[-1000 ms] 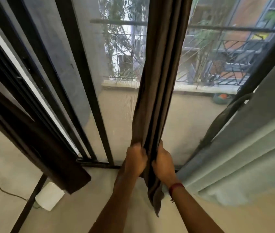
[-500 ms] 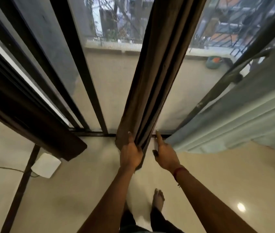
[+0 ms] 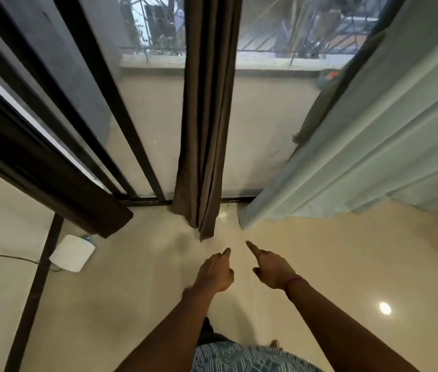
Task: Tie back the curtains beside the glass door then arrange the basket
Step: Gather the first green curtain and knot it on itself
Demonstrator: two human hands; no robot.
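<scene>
A brown curtain [image 3: 207, 116] hangs gathered in a narrow bundle in front of the glass door [image 3: 263, 124], its hem just above the floor. Below that hem my left hand [image 3: 216, 272] and my right hand [image 3: 271, 267] hover side by side, apart from the fabric and holding nothing. Each hand has a finger stretched toward the curtain and the others loosely bent. A pale blue curtain [image 3: 368, 146] hangs at the right. No basket is in view.
Dark door frames [image 3: 121, 108] run along the left. A white box [image 3: 72, 253] with a cable lies on the cream floor beside a dark post [image 3: 35, 291]. A balcony with a railing shows through the glass.
Both hands have let go of the brown curtain and drawn back toward me. The curtain now hangs free and straight.
</scene>
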